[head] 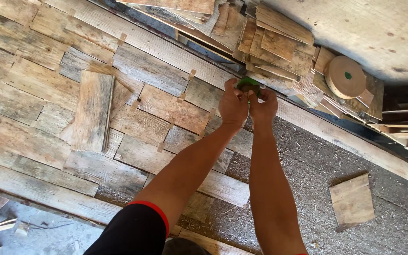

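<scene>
Both hands together at centre frame: left hand [233, 105] and right hand [262, 106] pinched around a small green thing [248, 83], mostly hidden by fingers, kind hard to make out. At 9 o'clock, a loose plank [92, 110] atop taped wood pieces. At 1 o'clock, a tape roll [344, 77] on stacked offcuts. At 4 o'clock, a square board [352, 201].

Just one camera here, strapped to my head and looking steeply down over my own outstretched arms. It's tilted, so the far edge of the board-covered panel [34, 56] runs diagonally across the shot. Close enough to see wood grain; my left hand [233, 106] and right hand [262, 106] sit near centre.
</scene>
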